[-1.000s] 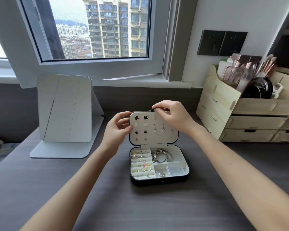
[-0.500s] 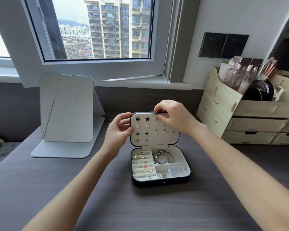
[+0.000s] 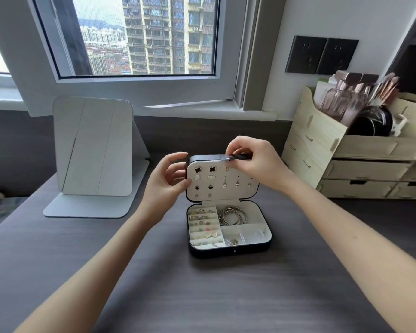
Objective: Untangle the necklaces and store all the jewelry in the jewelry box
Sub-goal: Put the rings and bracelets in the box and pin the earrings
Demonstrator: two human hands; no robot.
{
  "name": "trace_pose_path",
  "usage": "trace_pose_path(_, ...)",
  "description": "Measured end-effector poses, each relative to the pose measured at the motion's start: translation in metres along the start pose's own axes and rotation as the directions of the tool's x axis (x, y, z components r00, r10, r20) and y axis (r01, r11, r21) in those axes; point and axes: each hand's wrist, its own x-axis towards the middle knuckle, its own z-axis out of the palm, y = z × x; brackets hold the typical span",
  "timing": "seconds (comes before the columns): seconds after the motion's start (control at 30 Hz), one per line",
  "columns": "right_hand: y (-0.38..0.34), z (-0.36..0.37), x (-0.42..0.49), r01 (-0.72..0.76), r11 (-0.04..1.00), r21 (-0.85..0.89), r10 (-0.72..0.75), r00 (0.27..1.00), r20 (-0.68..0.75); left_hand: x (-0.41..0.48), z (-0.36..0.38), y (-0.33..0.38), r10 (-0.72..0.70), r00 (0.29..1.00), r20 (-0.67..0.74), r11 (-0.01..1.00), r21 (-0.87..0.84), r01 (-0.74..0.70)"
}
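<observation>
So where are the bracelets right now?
In the head view, the bracelets sit in the open jewelry box at table centre, in its far-right compartment, right of the ring rows.

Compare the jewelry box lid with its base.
The lid stands upright; the base lies flat on the table. The lid's flat panel carries earrings; the base's compartments hold rings and bangles. The left hand and right hand hold the lid, not the base. Both have dark shells, pale lining.
</observation>
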Motion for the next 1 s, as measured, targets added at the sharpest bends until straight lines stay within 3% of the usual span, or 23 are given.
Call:
trace_pose_path(0.2, -0.002, 0.013, -0.061, 0.292, 0.944, -0.155, -0.316, 0.936, -0.157, -0.025, -0.008, 0.004, 0.16, 0.963, 0.216, 0.948, 0.238, -0.211)
trace_pose_path(0.37, 0.008, 0.03, -0.104, 0.45, 0.815, -0.364, -0.514, 0.852, -0.097, -0.046, -0.009, -0.007, 0.368, 0.829, 0.422, 0.688, 0.476, -0.548)
trace_pose_path(0.53, 0.018, 0.045, -0.127, 0.555, 0.679, -0.48, -0.621, 0.783, 0.027, -0.061, -0.008, -0.015, 0.384, 0.766, 0.516, 0.553, 0.535, -0.638)
trace_pose_path(0.7, 0.022, 0.048, -0.134, 0.586, 0.639, -0.498, -0.651, 0.757, 0.056, -0.064, -0.013, -0.011, 0.318, 0.721, 0.615, 0.458, 0.566, -0.685)
trace_pose_path(1.0, 0.022, 0.041, -0.142, 0.617, 0.611, -0.496, -0.624, 0.761, 0.178, -0.085, 0.0, -0.001, 0.293, 0.797, 0.528, 0.568, 0.575, -0.589)
